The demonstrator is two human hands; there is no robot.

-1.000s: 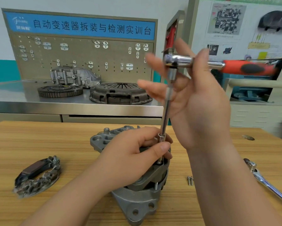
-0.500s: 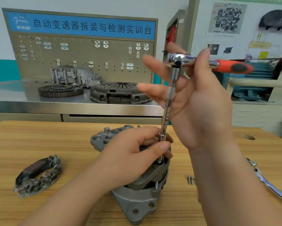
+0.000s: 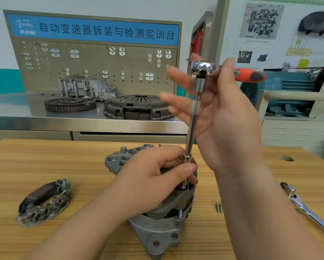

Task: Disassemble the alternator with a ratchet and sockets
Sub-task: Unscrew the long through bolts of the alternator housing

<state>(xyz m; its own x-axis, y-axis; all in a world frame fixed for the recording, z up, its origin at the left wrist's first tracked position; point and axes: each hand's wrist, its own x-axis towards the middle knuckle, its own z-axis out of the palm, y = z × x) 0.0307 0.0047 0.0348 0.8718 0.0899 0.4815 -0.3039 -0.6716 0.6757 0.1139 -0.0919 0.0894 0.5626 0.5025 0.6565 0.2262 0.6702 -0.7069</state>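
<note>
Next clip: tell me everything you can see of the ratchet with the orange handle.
The ratchet has a shiny chrome head, blurred here, and an orange handle with a dark inlay, pointing right, roughly level. A long steel extension bar with a knurled band runs from the head, slightly leaning, down to a socket on top of the alternator. The right hand, fingers straight, touches the handle near the head; the left hand pinches the bar's lower end.

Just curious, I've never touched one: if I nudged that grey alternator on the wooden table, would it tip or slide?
The alternator looks like thick cast metal, so probably heavy and hard to shift. Its rounded body and lugs give an uneven base, and the left hand grips it, so it might rock. Likely rigid.
</note>
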